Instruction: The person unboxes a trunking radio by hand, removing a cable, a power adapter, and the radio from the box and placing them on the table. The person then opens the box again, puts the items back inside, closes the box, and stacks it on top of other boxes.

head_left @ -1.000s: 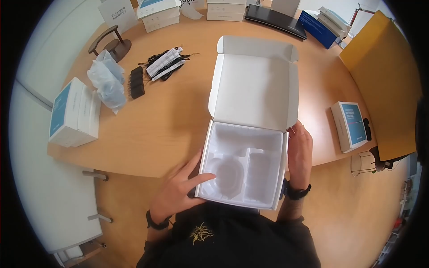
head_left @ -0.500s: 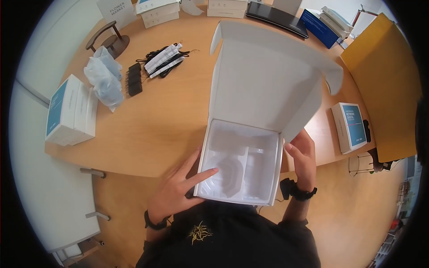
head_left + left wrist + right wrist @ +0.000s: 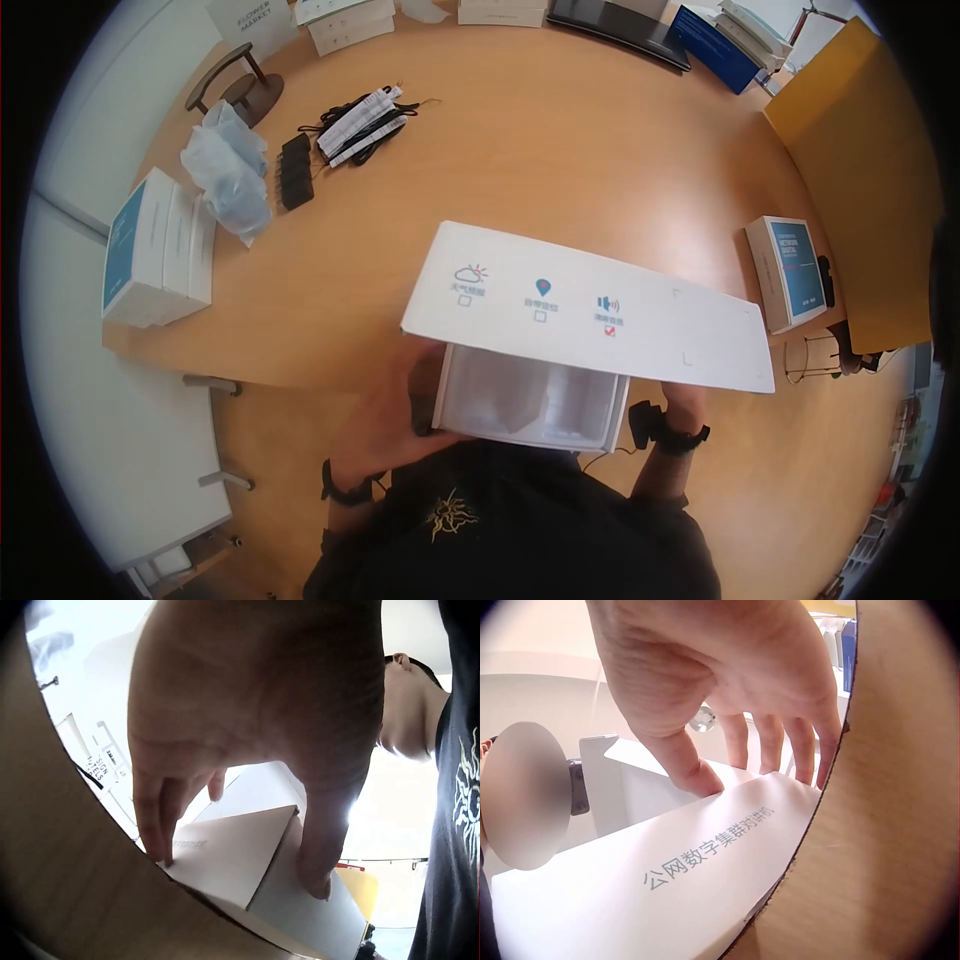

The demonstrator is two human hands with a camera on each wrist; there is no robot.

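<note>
A white cardboard box point(image 3: 617, 430) sits close against the person's body, its hinged lid point(image 3: 560, 270) swung partway down. Printed icons, small check boxes and one red tick show on the lid's panel. Below it, part of the white moulded tray point(image 3: 500, 395) is visible. My left hand point(image 3: 375, 425) grips the left side of the box; in the left wrist view the thumb point(image 3: 316, 877) presses one face and the fingers lie on another. Mostly hidden by the lid, my right hand point(image 3: 685, 405) holds the box's right side, thumb point(image 3: 697, 776) at the top edge.
On the table's left stand white boxes point(image 3: 160, 250), a plastic bag point(image 3: 228, 170), black adapters point(image 3: 295, 172) and bundled cables point(image 3: 360, 130). A laptop point(image 3: 615, 35) lies at the back. Another box point(image 3: 790, 270) stands at right, near a yellow panel point(image 3: 860, 200).
The lid has swung from standing open toward the person, over the tray, and its printed panel has come into view. The right hand has gone behind it; the left keeps its place.
</note>
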